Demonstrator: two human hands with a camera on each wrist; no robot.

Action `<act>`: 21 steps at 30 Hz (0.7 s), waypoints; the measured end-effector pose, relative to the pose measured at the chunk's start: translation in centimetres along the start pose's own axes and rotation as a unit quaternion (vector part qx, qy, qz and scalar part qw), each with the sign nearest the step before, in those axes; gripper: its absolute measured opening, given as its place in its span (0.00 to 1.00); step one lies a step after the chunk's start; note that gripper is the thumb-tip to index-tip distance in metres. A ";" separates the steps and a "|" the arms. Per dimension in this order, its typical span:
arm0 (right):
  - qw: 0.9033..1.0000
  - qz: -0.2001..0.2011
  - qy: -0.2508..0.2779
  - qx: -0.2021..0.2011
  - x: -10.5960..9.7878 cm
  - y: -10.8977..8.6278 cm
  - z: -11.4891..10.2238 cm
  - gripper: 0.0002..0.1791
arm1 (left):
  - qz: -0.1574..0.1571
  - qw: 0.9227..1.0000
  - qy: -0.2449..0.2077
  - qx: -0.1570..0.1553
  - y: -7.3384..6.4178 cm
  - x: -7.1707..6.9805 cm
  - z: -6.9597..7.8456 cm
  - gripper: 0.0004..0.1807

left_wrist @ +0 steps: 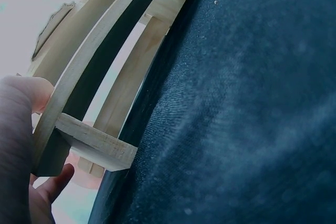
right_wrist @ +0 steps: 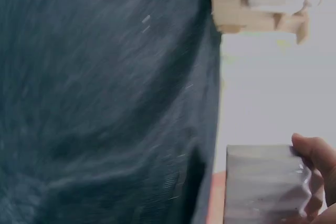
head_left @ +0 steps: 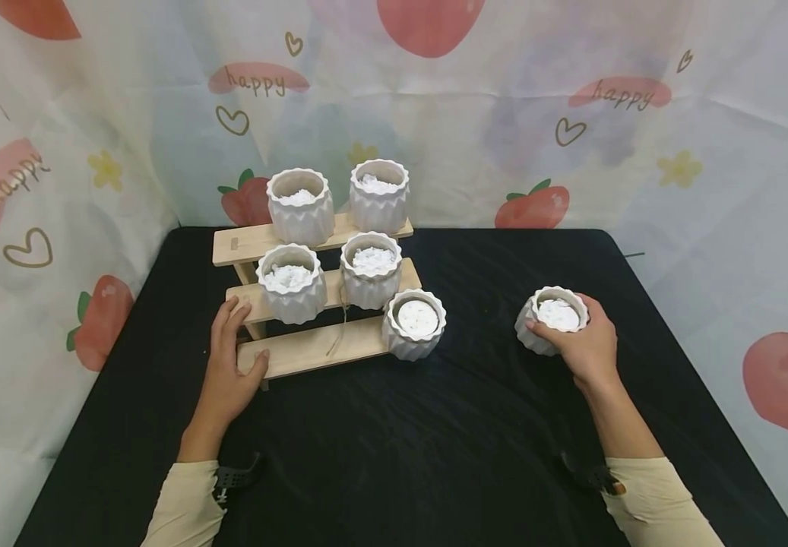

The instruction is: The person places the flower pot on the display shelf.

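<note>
My left hand grips the left end of a three-tier wooden stand; in the left wrist view its thumb lies along the lowest board. My right hand holds a white scalloped pot with white crumbly filling, off to the right of the stand. In the right wrist view fingers pinch this pot near its wavy rim. A similar pot stands at the right end of the lowest board.
Two more pots stand on the middle board, a left one and a right one with twine around it. The top board carries a left pot and a right pot. Black cloth covers the table; a printed curtain hangs behind.
</note>
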State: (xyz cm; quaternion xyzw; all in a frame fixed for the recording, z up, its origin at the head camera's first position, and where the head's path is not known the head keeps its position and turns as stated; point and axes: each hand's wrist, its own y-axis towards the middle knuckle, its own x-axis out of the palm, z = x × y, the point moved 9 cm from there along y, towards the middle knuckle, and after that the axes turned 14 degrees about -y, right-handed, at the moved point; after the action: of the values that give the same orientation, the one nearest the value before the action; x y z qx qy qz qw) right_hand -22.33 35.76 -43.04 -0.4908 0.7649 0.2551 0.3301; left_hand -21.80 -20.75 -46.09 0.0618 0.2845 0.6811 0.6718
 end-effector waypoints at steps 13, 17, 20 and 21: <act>0.991 -0.033 -0.029 -0.123 -1.9 -4.5 -6.2 0.50 | 0.000 1.000 0.004 0.000 0.0 -0.2 0.1 0.46; 0.989 -0.032 -0.045 -0.138 -2.3 -5.7 -7.4 0.50 | 0.000 1.000 0.006 -0.003 0.0 -0.1 0.1 0.46; 0.986 -0.023 -0.053 -0.159 -2.5 -6.7 -8.4 0.49 | 0.000 1.000 0.008 -0.003 0.0 -0.1 0.0 0.46; 0.984 -0.016 -0.056 -0.167 -2.5 -7.1 -8.8 0.49 | 0.000 1.000 0.008 -0.003 0.0 -0.1 0.0 0.46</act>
State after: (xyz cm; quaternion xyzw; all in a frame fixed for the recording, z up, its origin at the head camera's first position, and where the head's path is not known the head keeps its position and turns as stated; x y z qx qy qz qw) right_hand -17.26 28.21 -35.90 -0.5360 0.6841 0.4011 0.2896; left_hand -21.79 -20.80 -46.08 0.0537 0.2876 0.6824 0.6699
